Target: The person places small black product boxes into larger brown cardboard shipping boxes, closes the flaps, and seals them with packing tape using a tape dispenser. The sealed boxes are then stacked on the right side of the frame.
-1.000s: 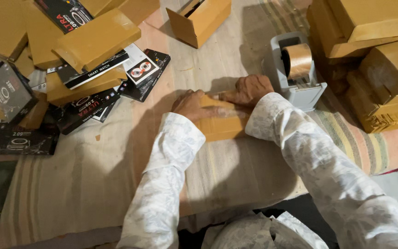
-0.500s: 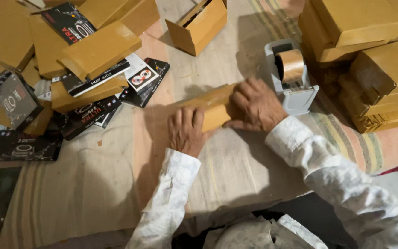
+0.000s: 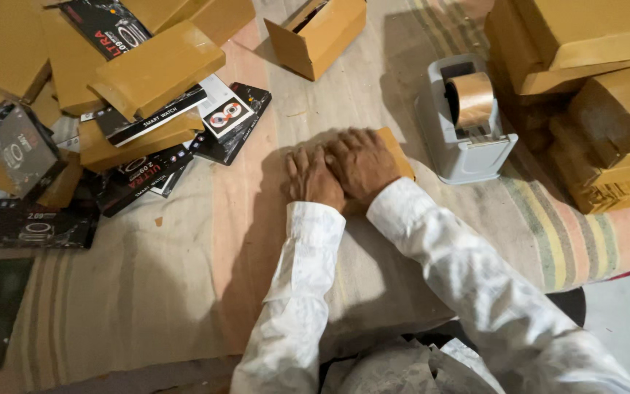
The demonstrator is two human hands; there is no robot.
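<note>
Left hand [image 3: 313,177] and right hand [image 3: 361,165]: flat, fingers extended, pressing side by side on small brown box [image 3: 397,151] (mostly hidden beneath palms) on striped cloth [image 3: 184,292]. Tape dispenser [image 3: 464,124] just beside. Risk: uneven pressure dents box or shifts flap, causing crooked seal.

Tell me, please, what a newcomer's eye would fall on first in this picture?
Both hands, the left hand and right hand, press side by side on a small brown box at the middle of the striped cloth. Just right of them stands a grey tape dispenser with a brown roll. At upper left lies a jumble of black cartons and brown boxes, with more brown boxes stacked at the right.
</note>
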